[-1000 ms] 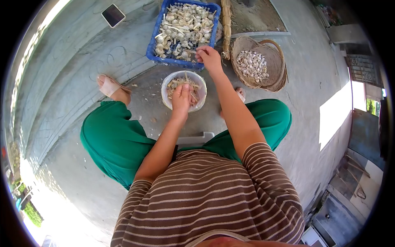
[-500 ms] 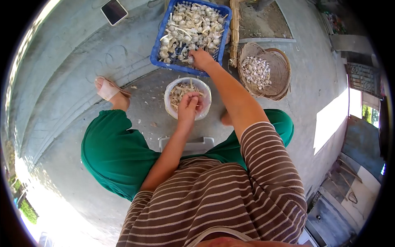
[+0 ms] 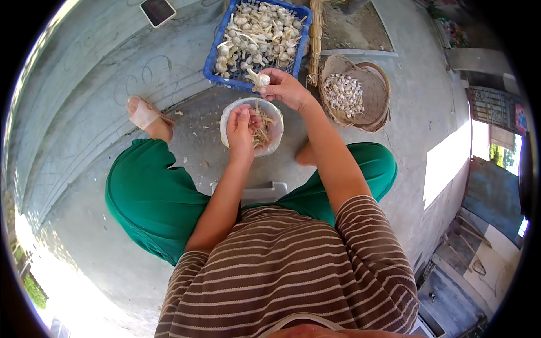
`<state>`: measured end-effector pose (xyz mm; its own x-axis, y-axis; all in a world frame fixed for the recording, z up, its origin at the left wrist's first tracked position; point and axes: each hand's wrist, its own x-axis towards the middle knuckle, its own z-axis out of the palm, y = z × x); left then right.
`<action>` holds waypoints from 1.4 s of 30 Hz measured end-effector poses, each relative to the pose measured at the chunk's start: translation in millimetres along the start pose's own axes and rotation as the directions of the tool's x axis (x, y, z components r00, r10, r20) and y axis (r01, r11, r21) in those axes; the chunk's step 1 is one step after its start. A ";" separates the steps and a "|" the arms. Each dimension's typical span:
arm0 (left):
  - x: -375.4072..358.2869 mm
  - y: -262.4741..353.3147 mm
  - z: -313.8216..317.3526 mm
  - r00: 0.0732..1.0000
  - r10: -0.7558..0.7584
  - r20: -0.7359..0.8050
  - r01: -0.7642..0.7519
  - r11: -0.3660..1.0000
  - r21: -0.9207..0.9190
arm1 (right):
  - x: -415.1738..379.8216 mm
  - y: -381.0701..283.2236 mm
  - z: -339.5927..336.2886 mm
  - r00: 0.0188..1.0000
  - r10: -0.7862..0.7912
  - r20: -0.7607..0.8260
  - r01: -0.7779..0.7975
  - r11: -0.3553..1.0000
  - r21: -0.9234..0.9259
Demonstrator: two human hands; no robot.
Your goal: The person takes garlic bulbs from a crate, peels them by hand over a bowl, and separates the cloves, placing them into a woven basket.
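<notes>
A garlic bulb (image 3: pixel 261 80) with a pale stub of stem is pinched in the fingers of my right hand (image 3: pixel 287 90), just off the near edge of the blue plastic crate (image 3: pixel 209 66). Many more garlic bulbs (image 3: pixel 265 31) fill that crate. My left hand (image 3: pixel 241 128) hovers over the white bucket (image 3: pixel 275 141), its fingers curled in; whatever they hold, if anything, is hidden. Dry stalks and peelings (image 3: pixel 260 135) lie inside the bucket.
Right of the crate sits a woven basket (image 3: pixel 378 96) with loose garlic cloves (image 3: pixel 345 93). A straw bundle (image 3: pixel 315 42) lies between crate and basket. A phone or tablet (image 3: pixel 158 11) rests on the concrete at upper left. Under me is a grey stool (image 3: pixel 265 192).
My right hand has come back from inside the crate, lifting a garlic bulb toward the bucket. My left hand has shifted slightly up and left over the bucket.
</notes>
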<state>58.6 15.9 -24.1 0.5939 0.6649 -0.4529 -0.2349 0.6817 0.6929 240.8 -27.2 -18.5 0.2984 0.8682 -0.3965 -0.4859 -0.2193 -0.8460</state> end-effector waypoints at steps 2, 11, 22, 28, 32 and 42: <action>-1.1 6.7 1.5 0.999 0.012 0.035 -0.014 0.998 0.056 | -18.7 11.9 25.1 0.988 -0.150 -0.047 0.125 0.931 -0.344; -1.8 4.4 -19.1 0.993 -0.041 0.109 0.038 0.999 0.025 | -72.3 54.1 78.6 0.725 -0.643 -0.246 0.295 0.614 -0.732; -17.3 19.7 -30.8 0.966 -0.136 0.222 0.148 0.988 -0.040 | -83.0 81.3 84.0 0.744 -0.624 -0.240 0.458 0.737 -0.497; -13.7 16.8 -49.0 0.986 -0.120 0.116 0.139 0.975 -0.174 | -69.0 122.0 70.0 0.755 -0.601 -0.262 0.395 0.735 -0.551; -13.0 15.5 -53.1 0.990 -0.100 0.102 0.114 0.983 -0.145 | -71.8 116.1 75.8 0.759 -0.603 -0.246 0.370 0.709 -0.600; -34.9 20.8 -32.4 0.962 -0.012 0.272 0.039 0.995 -0.093 | -101.8 73.2 97.0 0.958 -0.191 -0.214 0.232 0.955 0.184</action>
<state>8.1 16.8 -12.1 0.7839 0.5482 -0.2915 -0.2821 0.7327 0.6193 95.1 -88.4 -5.5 0.5547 0.7782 -0.2945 -0.5459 0.0732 -0.8347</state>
